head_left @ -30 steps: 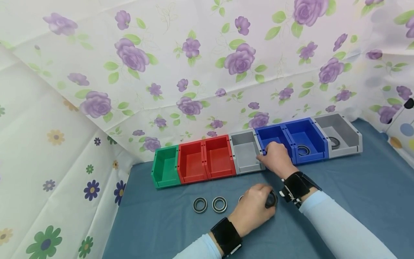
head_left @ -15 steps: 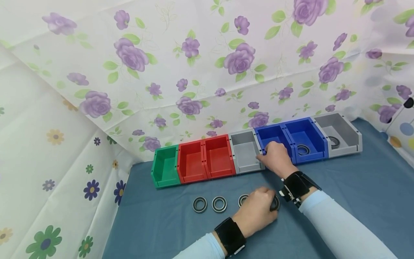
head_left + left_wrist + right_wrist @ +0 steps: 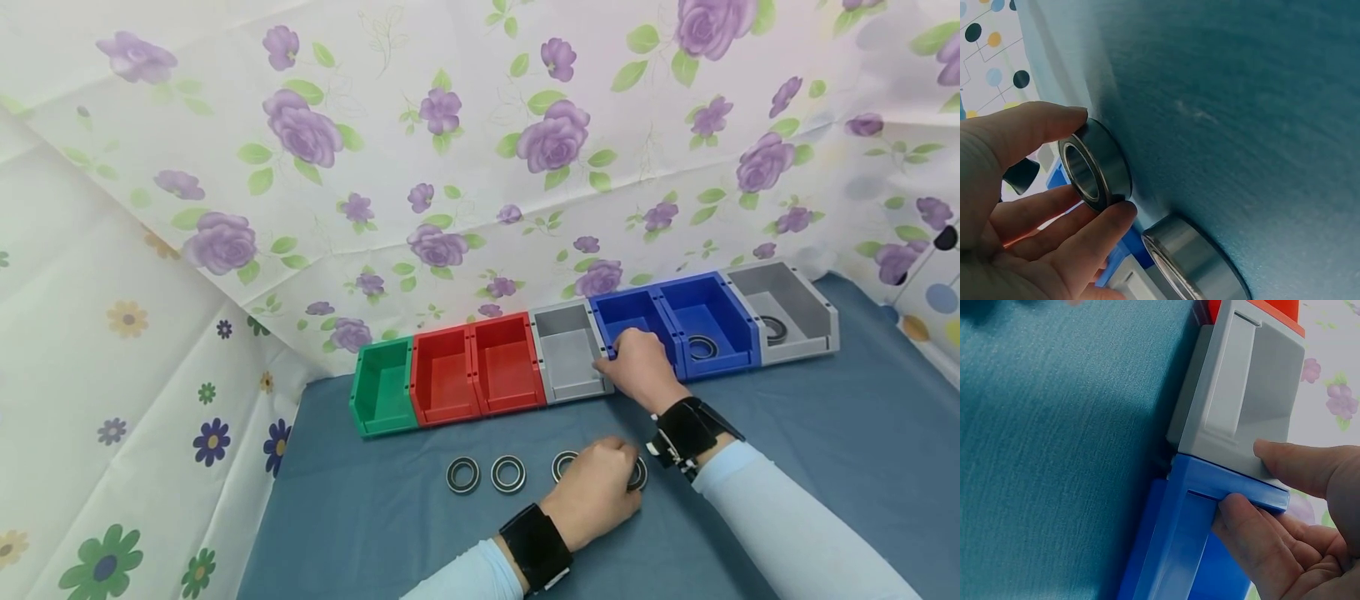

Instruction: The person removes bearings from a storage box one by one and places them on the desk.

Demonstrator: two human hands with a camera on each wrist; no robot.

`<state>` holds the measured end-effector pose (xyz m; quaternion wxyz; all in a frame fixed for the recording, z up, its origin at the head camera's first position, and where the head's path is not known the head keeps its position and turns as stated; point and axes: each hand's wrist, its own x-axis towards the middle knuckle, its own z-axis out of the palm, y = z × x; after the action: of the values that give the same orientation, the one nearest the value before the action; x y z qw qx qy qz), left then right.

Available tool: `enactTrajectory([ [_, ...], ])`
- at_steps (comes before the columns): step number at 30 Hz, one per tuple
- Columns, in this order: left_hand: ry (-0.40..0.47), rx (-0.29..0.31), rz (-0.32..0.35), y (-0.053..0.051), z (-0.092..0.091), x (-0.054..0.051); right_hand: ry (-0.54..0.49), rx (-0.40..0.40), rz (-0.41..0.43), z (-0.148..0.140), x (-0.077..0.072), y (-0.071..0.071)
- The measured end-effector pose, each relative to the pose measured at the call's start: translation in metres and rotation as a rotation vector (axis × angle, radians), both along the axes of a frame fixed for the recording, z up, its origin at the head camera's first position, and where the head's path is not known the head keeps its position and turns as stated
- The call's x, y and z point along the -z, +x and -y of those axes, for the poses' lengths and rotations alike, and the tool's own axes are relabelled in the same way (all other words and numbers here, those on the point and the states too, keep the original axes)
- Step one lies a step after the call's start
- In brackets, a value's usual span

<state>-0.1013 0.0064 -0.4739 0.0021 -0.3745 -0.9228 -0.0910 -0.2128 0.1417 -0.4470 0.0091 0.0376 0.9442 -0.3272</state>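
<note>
Partly hidden, the bearing (image 3: pixel 1110 161) in the left grip (image 3: pixel 592 493) perhaps touches cloth (image 3: pixel 360 508).

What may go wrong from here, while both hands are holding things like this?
The shiny round metal bearing might slip: the left hand pinches its smooth rim.
That hand might nudge the second round metal bearing lying close by.
The right hand grips the adjoining walls of the grey plastic bin and the blue plastic bin; a pull might shift both.
</note>
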Motion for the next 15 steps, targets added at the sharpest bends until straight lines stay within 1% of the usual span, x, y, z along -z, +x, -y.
enactTrajectory([
  [7,-0.012,0.007,-0.006,0.0001,-0.0004,0.0024,0.008,-0.001,0.005,0.0001,-0.0005,-0.0003],
  [15,0.0,0.011,0.001,0.0001,0.0009,0.002,0.023,0.003,-0.009,0.0013,-0.0015,-0.0007],
])
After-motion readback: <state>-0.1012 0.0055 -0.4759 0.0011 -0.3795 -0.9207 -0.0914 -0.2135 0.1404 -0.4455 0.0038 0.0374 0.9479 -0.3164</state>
